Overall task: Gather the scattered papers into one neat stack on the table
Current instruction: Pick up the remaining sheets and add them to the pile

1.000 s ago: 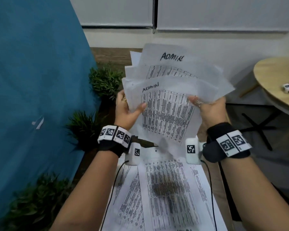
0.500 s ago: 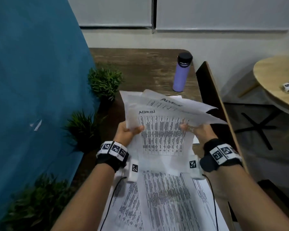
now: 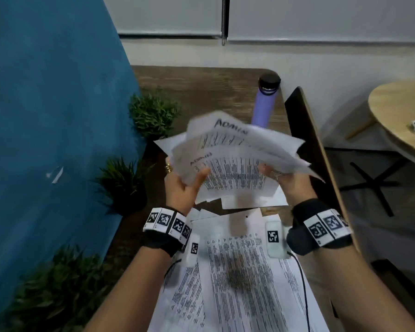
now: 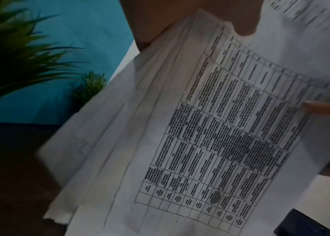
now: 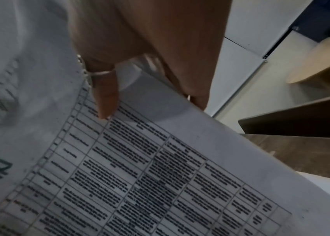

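A loose sheaf of printed papers (image 3: 235, 164), some headed "ADMIN", is held up above the wooden table (image 3: 201, 92). My left hand (image 3: 185, 185) grips its left edge, thumb on the top sheet. My right hand (image 3: 288, 180) grips the right edge, thumb on top and fingers underneath. The sheets are fanned and uneven, their top corners spread apart. The left wrist view shows the sheaf (image 4: 200, 143) with its staggered edges; the right wrist view shows my thumb (image 5: 105, 102) pressing on the printed table of the top sheet (image 5: 139, 175). More printed sheets (image 3: 237, 271) lie overlapping on the table below my wrists.
A purple bottle (image 3: 265, 104) with a black cap stands at the far right of the table. Small green plants (image 3: 153, 111) line the table's left side along a blue partition (image 3: 46, 116). A dark panel (image 3: 307, 140) borders the right edge. A round table (image 3: 403, 111) stands further right.
The sheaf dropped from a raised position toward the table, then rose a little and tilted, its sheets fanning differently. Both hands have kept their grip on its edges.
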Demonstrator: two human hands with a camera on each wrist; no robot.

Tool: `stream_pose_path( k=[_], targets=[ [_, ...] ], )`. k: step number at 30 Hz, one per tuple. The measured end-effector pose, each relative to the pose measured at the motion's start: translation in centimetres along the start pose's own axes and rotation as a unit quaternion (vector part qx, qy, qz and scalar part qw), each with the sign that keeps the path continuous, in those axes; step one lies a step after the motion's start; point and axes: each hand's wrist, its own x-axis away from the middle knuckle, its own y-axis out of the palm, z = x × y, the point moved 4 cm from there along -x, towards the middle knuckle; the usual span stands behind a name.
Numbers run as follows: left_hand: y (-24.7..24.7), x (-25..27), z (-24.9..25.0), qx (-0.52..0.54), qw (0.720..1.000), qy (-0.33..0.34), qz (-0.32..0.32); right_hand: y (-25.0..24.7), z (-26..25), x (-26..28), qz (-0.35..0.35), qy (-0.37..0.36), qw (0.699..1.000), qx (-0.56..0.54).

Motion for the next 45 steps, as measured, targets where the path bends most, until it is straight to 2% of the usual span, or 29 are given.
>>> stream_pose_path(
  k=[5,9,14,18,21,23,25,27,29,31,33,36,40,45],
  targets=[
    [0.0,-2.0,-0.6,0.008,1.0,-0.006,0.023,0.8,-1.2,-0.8,-0.063,0.037,0.997,-0.028],
    [0.0,-4.0,-1.1,0.012,1.0,-0.013,-0.005,-0.3,-1.1,-2.1,-0.078,0.059,0.992,-0.08],
    [-0.1,-4.3,-1.9,-0.001,0.999,-0.013,-0.031,-0.8,-0.5,-2.2,-0.078,0.075,0.993,-0.049],
    [0.4,-4.2,-2.4,-0.028,0.999,0.004,-0.038,-0.2,0.2,-3.5,-0.051,0.105,0.992,0.037],
    [0.5,-3.9,-4.0,-0.042,0.999,-0.031,-0.017,-0.4,0.9,-4.0,-0.003,0.118,0.992,0.04],
    [0.8,-3.9,-5.0,-0.041,0.998,-0.041,0.005,-0.3,0.7,-3.6,0.039,0.069,0.997,0.017],
    [1.2,-4.3,-5.0,-0.026,0.996,-0.049,0.066,0.4,0.1,-3.0,0.064,0.029,0.997,0.005],
    [1.8,-4.8,-3.4,-0.019,0.992,-0.013,0.121,1.4,-0.5,-3.1,0.07,0.016,0.997,-0.035],
    [1.9,-5.5,-2.1,0.019,0.99,0.023,0.141,1.5,-0.7,-3.7,0.078,0.018,0.991,-0.106],
    [1.4,-5.8,-1.9,0.042,0.992,0.032,0.114,0.6,-0.2,-4.0,0.077,0.037,0.981,-0.171],
    [1.0,-5.6,-3.2,0.037,0.998,0.007,0.053,-0.5,1.0,-3.7,0.054,0.071,0.976,-0.2],
    [1.3,-4.0,-5.8,0.01,0.998,-0.063,-0.017,-0.8,2.9,-2.4,0.026,0.105,0.988,-0.109],
    [2.0,-3.4,-6.8,0.016,0.993,-0.114,-0.014,0.1,3.6,-1.7,0.008,0.111,0.994,0.014],
    [2.0,-2.7,-8.4,0.046,0.986,-0.162,-0.004,-0.3,5.1,-1.7,0.035,0.162,0.986,0.026]
  ],
)
